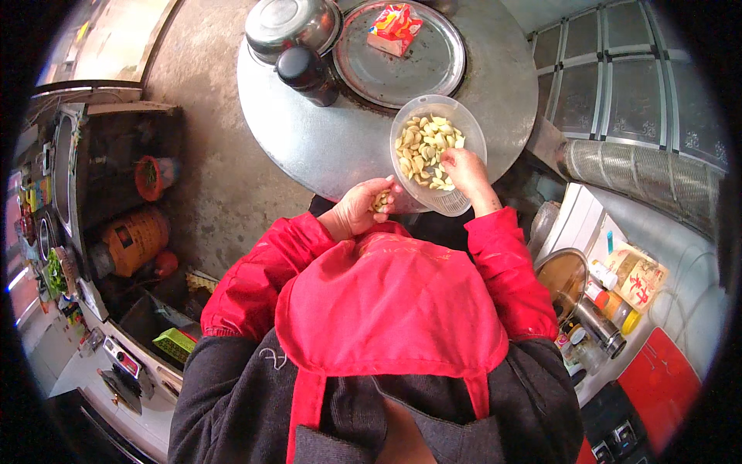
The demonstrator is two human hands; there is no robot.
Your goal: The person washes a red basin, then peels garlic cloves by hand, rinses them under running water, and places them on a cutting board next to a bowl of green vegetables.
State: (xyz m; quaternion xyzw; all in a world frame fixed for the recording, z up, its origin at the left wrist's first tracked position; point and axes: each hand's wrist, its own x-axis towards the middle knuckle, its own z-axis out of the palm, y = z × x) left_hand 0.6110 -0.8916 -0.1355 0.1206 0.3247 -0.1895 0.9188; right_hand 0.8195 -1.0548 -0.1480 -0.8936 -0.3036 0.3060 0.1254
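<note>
A translucent plastic basket (453,204) with a slotted end stands near the edge of a round metal-topped table (284,139). Pale garlic cloves (422,142) cover much of its bottom. My right hand (467,169) reaches over the basket's right rim, fingertips down among the cloves; whether they pinch one is hidden. Just left of the basket, my left hand (358,207) is cupped, palm up, around several garlic cloves (380,200). It is held by the table's near edge, in front of my red apron (388,307).
Beyond the basket lies a round metal tray (429,81) bearing a red printed packet (395,29). Left of it are a black-lidded flask (307,75) and an upturned steel basin (290,26). A counter with jars (617,310) is close on my right, and an orange gas cylinder (136,240) is on the left.
</note>
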